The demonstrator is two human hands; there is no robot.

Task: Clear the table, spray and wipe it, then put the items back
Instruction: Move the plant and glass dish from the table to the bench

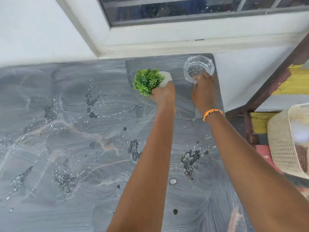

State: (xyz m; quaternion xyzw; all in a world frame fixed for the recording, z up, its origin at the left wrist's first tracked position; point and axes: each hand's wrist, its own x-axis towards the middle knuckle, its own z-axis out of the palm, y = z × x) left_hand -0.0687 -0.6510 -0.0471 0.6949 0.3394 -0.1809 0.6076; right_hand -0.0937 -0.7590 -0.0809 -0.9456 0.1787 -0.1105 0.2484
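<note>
A grey marble-patterned table (66, 131) fills the view, streaked with wipe marks and wet droplets. My left hand (164, 95) grips a small white pot (166, 78) holding a bushy green plant (148, 81), tilted to the left, at the table's far right part. My right hand (203, 91), with an orange bracelet on the wrist, pinches the near rim of a clear glass ashtray (199, 67) near the far right corner. Whether the pot and the ashtray touch the tabletop cannot be told.
A white wall and a window frame (150, 36) run along the table's far edge. To the right, past the table's edge, stand a dark metal frame (267, 91) and a cream woven basket (284, 141). Wet patches dot the tabletop.
</note>
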